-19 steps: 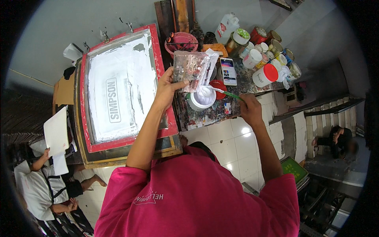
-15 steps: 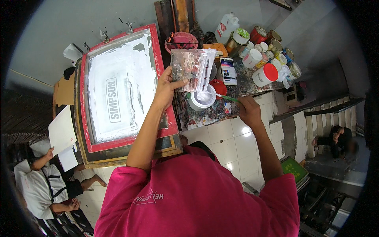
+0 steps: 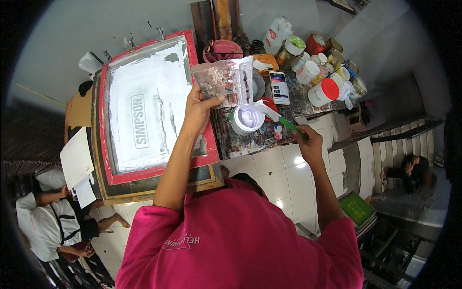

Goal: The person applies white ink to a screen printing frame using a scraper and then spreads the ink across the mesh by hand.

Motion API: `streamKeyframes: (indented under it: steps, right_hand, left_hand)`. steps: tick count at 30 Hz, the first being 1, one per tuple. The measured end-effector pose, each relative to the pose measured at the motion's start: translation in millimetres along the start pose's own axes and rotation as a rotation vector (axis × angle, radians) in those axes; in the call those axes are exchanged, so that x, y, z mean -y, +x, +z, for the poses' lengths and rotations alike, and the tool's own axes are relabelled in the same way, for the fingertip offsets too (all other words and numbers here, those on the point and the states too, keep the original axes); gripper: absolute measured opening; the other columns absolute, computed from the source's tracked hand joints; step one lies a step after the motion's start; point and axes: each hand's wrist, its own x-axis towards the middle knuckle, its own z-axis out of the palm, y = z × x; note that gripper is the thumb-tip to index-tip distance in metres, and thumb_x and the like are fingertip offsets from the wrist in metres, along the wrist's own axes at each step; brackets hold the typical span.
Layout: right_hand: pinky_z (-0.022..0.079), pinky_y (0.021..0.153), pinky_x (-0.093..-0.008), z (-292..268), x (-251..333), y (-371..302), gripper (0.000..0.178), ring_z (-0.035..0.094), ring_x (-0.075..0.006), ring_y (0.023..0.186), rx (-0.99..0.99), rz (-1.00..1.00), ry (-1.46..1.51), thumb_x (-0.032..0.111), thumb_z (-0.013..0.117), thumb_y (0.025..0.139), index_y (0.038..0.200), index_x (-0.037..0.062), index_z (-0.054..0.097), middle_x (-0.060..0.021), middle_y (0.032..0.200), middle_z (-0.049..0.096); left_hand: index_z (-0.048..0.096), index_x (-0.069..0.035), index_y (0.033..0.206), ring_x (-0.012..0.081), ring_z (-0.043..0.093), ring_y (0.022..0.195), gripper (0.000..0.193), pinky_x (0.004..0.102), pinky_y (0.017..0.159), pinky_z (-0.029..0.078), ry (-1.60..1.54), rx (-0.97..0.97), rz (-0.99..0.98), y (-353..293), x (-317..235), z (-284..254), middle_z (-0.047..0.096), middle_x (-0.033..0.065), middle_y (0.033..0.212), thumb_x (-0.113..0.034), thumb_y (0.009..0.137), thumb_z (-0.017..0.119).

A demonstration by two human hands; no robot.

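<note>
- The left hand is raised over the paint-smeared desk, its fingers and thumb closed on the lower edge of a clear, paint-stained plastic sheet; the sheet stands up from the hand and leans toward the wall
- The right hand is closed round the handle of a green-handled tool with a white-coated end; that end reaches left, to the rim of a small round white tub of pale lilac paint
- The tub sits on the desk between the two hands, just below the sheet and just right of the left hand; the right hand is further off, at the desk's near edge
- Left of the left hand lies a red-framed printing screen covered in white ink; the forearm crosses its lower right corner
- Behind the tub lies a phone with a lit screen; beyond it stands a cluster of paint tins and jars, one white with a red lid
- At the lower left another person in a white shirt sits by sheets of white paper
</note>
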Motion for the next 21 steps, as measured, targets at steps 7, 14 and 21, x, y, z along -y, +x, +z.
streamKeyframes:
  steps: [7,14,21]
  right_hand:
    - [0.039,0.049,-0.0215,-5.0,9.1,-9.2,0.012,0.055,-0.0058,0.059,0.054,0.342,0.384,0.012,0.068,0.089,0.097,0.0018,0.067,-0.0049,0.077,0.068]
    - [0.039,0.05,-0.021,-33.3,66.0,12.2,0.014,0.054,-0.0054,0.059,0.094,0.302,0.372,0.014,0.068,0.091,0.096,0.0011,0.067,-0.002,0.071,0.065]
    - [0.04,0.055,-0.0241,-12.8,143.7,73.5,0.018,0.053,-0.0054,0.06,0.196,0.055,0.192,0.018,0.07,0.091,0.087,0.0004,0.068,-0.0012,0.066,0.062]
  left_hand:
    - [0.056,-0.002,0.105,0.0261,0.057,0.122,0.033,0.0387,0.103,0.047,0.013,0.055,0.023,-7.6,1.3,-11.2,0.066,0.0164,0.114,0.015,0.077,0.065]
    - [0.06,-0.006,0.091,0.0343,0.05,0.13,0.034,0.0471,0.111,0.038,0.291,0.285,0.333,-32.2,-26.0,-29.8,0.071,0.0121,0.105,0.0,0.066,0.082]
    - [0.064,-0.01,0.085,0.0328,0.053,0.128,0.027,0.0509,0.117,0.026,0.542,0.16,0.566,-53.0,-90.4,-52.0,0.073,0.0101,0.102,-0.001,0.067,0.082]
